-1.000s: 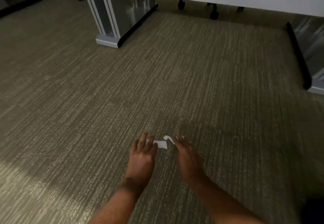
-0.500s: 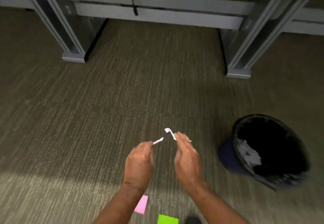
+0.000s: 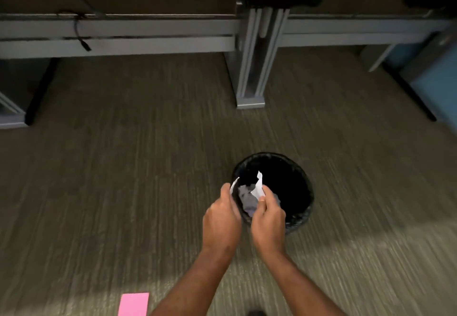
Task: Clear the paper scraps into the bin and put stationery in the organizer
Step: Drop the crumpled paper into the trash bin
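A round black bin [image 3: 300, 213] with a black liner stands on the carpet in the middle of the view, with crumpled grey-white paper [image 3: 246, 199] inside it. My left hand [image 3: 221, 219] pinches a thin white paper scrap [image 3: 233, 184] at the bin's near left rim. Just to its right, over the bin's mouth, my right hand [image 3: 268, 219] grips a second white paper scrap [image 3: 258, 187]. No organizer is in view.
A pink sticky note [image 3: 133, 304] lies on the carpet at the bottom left. A grey desk leg [image 3: 252, 76] stands behind the bin, with desk rails and a dangling black cable [image 3: 80, 33] at the back. A blue panel [image 3: 435, 85] is far right.
Both hands lifted the white scraps off the carpet and carried them right, from open floor to above the bin. The view swung so the bin now sits under my hands.
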{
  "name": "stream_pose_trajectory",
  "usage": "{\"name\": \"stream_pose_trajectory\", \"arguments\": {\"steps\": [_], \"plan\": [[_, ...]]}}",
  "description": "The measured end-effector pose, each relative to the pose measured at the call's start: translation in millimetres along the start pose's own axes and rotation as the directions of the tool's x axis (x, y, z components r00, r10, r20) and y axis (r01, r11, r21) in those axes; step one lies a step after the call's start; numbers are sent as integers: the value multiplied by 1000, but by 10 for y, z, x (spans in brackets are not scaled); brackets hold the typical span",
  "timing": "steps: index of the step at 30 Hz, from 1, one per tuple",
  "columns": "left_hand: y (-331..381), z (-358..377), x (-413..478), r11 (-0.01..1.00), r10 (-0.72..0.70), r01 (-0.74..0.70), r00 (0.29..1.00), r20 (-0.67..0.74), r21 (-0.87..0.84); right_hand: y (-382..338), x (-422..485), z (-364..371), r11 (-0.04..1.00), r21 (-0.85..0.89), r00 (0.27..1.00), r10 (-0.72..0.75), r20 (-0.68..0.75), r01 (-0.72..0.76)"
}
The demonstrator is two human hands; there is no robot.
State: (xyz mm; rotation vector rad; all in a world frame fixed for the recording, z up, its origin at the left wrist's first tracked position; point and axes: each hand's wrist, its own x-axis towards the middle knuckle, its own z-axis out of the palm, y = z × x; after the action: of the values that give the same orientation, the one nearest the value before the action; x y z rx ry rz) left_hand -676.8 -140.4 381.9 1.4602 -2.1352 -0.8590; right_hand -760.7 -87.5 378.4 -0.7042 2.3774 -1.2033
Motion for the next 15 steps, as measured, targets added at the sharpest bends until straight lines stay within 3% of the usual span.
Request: {"name": "stream_pose_trajectory", "arguments": {"steps": [5, 8, 15], "plan": [[220, 754, 158, 998, -61, 55, 983, 176, 41, 554, 514, -210, 997, -28, 996, 70, 61, -68], [227, 1118, 264, 992, -117, 105, 973, 200, 66, 853, 752, -233, 989, -93, 987, 128, 99, -119], [127, 1496, 264, 984, -176, 179, 935, 307, 18, 1300, 925, -234, 965, -235, 899, 207, 386, -121]]}}
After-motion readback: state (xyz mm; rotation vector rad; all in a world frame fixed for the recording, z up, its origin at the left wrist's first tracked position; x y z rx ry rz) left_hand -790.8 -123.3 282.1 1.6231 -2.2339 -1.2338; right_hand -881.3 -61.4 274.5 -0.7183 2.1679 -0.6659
